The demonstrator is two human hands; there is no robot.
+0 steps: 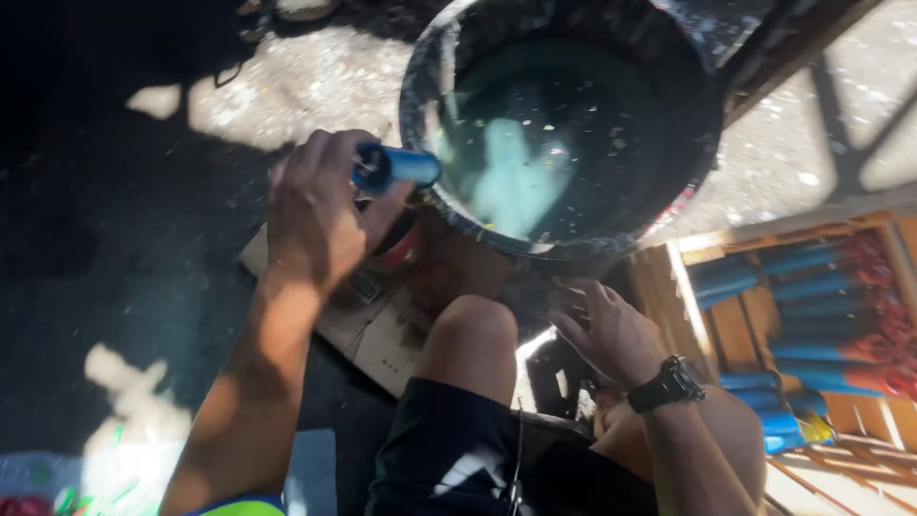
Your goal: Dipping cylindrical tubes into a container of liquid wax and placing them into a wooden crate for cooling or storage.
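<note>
My left hand (315, 205) grips a blue tube (396, 167) and holds its end at the near rim of a large black bucket (702, 124). The bucket holds dark greenish water with small bits floating on it. My right hand (607, 330), with a black watch on the wrist, hovers with fingers spread just below the bucket, above a dark gap beside my knee (473, 334). It holds nothing.
A wooden crate (688, 287) at the right holds several blue tubes with red ends (831, 291). A piece of cardboard (382, 334) lies under the bucket. Sunlit concrete ground (296, 81) lies behind; deep shadow covers the left.
</note>
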